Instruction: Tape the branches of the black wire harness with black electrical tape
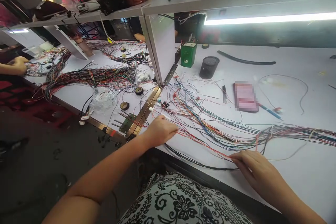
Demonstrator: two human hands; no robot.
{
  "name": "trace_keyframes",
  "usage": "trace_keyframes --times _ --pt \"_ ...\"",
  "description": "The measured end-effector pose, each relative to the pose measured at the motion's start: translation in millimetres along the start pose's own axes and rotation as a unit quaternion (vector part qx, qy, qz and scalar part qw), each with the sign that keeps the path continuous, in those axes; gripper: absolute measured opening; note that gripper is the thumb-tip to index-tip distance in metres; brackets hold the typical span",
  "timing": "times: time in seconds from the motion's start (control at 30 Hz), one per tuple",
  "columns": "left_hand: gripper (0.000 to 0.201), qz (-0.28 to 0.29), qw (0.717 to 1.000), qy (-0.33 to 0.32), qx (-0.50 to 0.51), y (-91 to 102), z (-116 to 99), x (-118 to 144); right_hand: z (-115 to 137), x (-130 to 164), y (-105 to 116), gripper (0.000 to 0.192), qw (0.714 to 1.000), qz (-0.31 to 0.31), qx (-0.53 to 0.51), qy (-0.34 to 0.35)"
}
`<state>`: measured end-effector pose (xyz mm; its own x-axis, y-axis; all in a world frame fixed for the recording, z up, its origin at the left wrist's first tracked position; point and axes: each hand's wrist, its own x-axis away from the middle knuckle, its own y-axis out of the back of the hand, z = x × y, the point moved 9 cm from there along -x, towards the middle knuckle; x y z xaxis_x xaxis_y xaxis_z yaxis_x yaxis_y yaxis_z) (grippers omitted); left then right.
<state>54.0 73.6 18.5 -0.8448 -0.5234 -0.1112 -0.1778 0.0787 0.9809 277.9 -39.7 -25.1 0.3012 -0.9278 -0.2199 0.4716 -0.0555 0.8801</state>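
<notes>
Near the front edge of the white worktop, my left hand (162, 131) is closed around the left end of some thin red wires (201, 141). The same red wires run to the right, where my right hand (253, 168) pinches them between thumb and fingers. Behind both hands spreads a loose wire harness (210, 120) of blue, black, orange and red strands, bunched together at the right. Small white connectors (151, 109) lie just beyond my left hand. A black cable (199, 163) stretches along the table edge below the red wires.
Behind the harness stand a green box (188, 54) and a black mesh cup (209, 67). A phone (246, 96), a blue pen (270, 111) and a black tube (246, 58) lie to the right. Leftward, a large wire bundle (89, 78) covers the neighbouring bench, with another person's hands (19, 65) at its far end.
</notes>
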Motion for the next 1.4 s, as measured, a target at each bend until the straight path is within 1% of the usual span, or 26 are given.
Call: trace_keyframes --times 0.07,0.13,0.2,0.27,0.33,0.4,0.5,0.57,0.6,0.67,0.73,0.8,0.87,0.93,1.0,1.03,1.07,1.1,1.17,1.2,1.23,1.27,1.3,1.33,1.37,1.4 --pt "0.024 -0.044 0.998 0.030 0.016 15.7 18.4 6.0 2.6 -2.0 -4.0 0.011 1.000 0.010 -0.018 -0.004" --pt "0.025 -0.086 0.995 0.045 0.035 23.4 18.9 7.1 7.0 -7.1 -10.1 0.014 0.999 0.035 -0.038 -0.017" --pt "0.025 -0.101 0.993 0.026 0.058 20.3 1.8 3.8 11.1 -13.9 -17.9 0.016 0.993 0.080 -0.072 -0.045" --pt "0.024 -0.093 0.993 -0.021 0.066 12.4 -24.0 -0.7 17.3 -21.4 -25.2 0.021 0.980 0.130 -0.127 -0.078" --pt "0.024 -0.080 0.994 -0.056 0.047 6.1 -45.3 -3.1 27.3 -32.0 -28.2 0.026 0.962 0.152 -0.202 -0.105" --pt "0.023 -0.069 0.995 -0.071 0.019 3.6 -56.9 -3.1 41.0 -46.8 -27.7 0.022 0.935 0.139 -0.304 -0.119" --pt "0.022 -0.050 0.996 -0.078 -0.009 2.9 -61.0 0.5 54.0 -69.3 -23.7 0.008 0.893 0.079 -0.420 -0.141" --pt "0.021 -0.041 0.996 -0.079 -0.019 3.0 -58.1 4.7 54.1 -77.7 -21.8 0.014 0.891 0.058 -0.423 -0.157" --pt "0.020 -0.040 0.996 -0.074 -0.023 3.3 -54.7 7.2 52.3 -79.2 -22.0 0.020 0.891 0.062 -0.419 -0.162" --pt "0.021 -0.043 0.997 -0.050 -0.025 4.2 -44.2 12.9 45.4 -78.3 -21.9 0.027 0.874 0.077 -0.450 -0.164" --pt "0.021 -0.049 0.999 -0.010 -0.018 4.5 -30.9 19.6 26.3 -74.7 -14.4 0.020 0.828 0.025 -0.527 -0.187" --pt "0.021 -0.050 0.998 0.023 -0.008 2.8 -20.2 27.0 -1.8 -67.0 -5.8 0.018 0.766 -0.079 -0.590 -0.241" --pt "0.021 -0.049 0.998 0.037 -0.004 -0.1 -15.5 33.4 -23.1 -57.0 -3.1 0.019 0.711 -0.167 -0.616 -0.295" --pt "0.023 -0.051 0.998 0.034 -0.002 -2.8 -16.1 37.5 -32.2 -50.0 -3.3 0.022 0.678 -0.226 -0.622 -0.319" --pt "0.025 -0.050 0.999 0.016 0.005 -5.0 -21.1 38.2 -33.1 -45.3 -3.4 0.023 0.661 -0.273 -0.620 -0.321" --pt "0.025 -0.047 0.999 0.002 0.009 -6.0 -25.0 37.1 -29.6 -45.4 -5.6 0.023 0.669 -0.271 -0.613 -0.322" --pt "0.025 -0.041 0.999 -0.016 0.012 -7.1 -29.8 35.4 -21.7 -49.0 -10.5 0.024 0.693 -0.234 -0.603 -0.320" --pt "0.025 -0.035 0.999 -0.035 0.014 -7.8 -35.0 33.3 -9.2 -55.4 -18.2 0.025 0.729 -0.164 -0.587 -0.310" --pt "0.024 -0.035 0.997 -0.066 0.014 -6.2 -43.5 29.3 25.4 -66.8 -38.1 0.027 0.807 0.032 -0.529 -0.261" --pt "0.023 -0.041 0.996 -0.074 0.011 -4.4 -45.8 28.1 41.6 -68.4 -46.4 0.026 0.834 0.121 -0.489 -0.226" --pt "0.022 -0.048 0.996 -0.075 0.005 -2.6 -46.2 27.7 52.1 -67.9 -51.5 0.025 0.853 0.185 -0.446 -0.197" --pt "0.022 -0.056 0.996 -0.066 -0.004 -1.2 -44.0 28.3 54.5 -66.9 -52.8 0.024 0.868 0.214 -0.408 -0.185" --pt "0.023 -0.061 0.997 -0.048 -0.014 -0.6 -39.3 29.9 48.9 -66.1 -50.1 0.022 0.880 0.211 -0.379 -0.192" --pt "0.025 -0.062 0.997 -0.024 -0.026 -1.2 -32.7 32.5 37.0 -65.1 -44.0 0.019 0.886 0.180 -0.369 -0.216" --pt "0.026 -0.058 0.998 0.003 -0.036 -3.1 -25.0 36.1 21.3 -62.8 -35.2 0.013 0.880 0.127 -0.384 -0.248" --pt "0.028 -0.049 0.997 0.030 -0.044 -6.2 -16.9 40.3 4.7 -58.9 -25.0 0.006 0.859 0.060 -0.427 -0.277"
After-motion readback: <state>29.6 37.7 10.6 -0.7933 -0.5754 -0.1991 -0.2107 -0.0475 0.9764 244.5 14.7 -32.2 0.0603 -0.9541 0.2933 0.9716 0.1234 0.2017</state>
